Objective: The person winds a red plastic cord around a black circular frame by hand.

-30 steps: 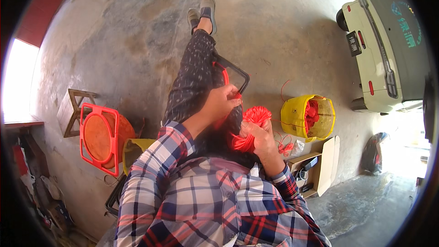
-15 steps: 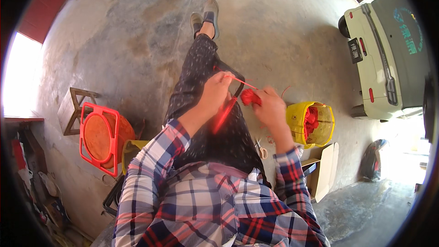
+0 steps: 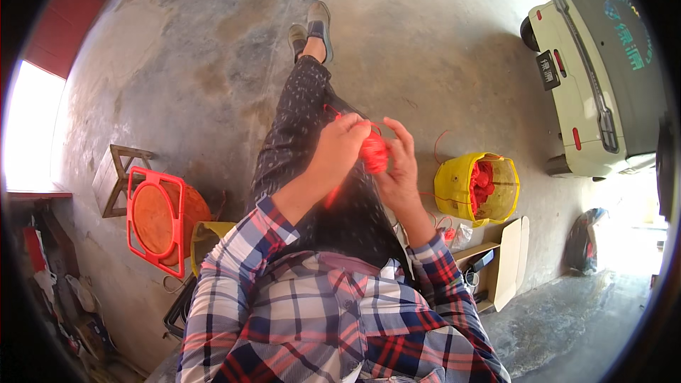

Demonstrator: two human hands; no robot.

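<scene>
A small bundle of wound red cord [image 3: 374, 154] sits between my two hands, over my dark patterned trousers. My left hand [image 3: 339, 147] is closed on its left side, fingertips at the top of it. To its right is my right hand [image 3: 399, 170], fingers bent but apart, with the thumb close to the bundle's lower edge. A thin red strand [image 3: 330, 108] loops by the left knuckles. Below the left hand, more red material [image 3: 331, 196] hangs partly hidden and blurred.
A yellow bucket [image 3: 454, 183] holding red cord lies to the right, near an open cardboard box [image 3: 511, 262]. An orange-red stool [image 3: 156, 216] and a wooden stool [image 3: 113, 181] stand at left. A pale green vehicle [image 3: 582, 85] is parked at far right.
The cord bundle has moved left and up against my left hand. My hands have drawn together, and the taut strand between them no longer shows. My right fingers have opened out.
</scene>
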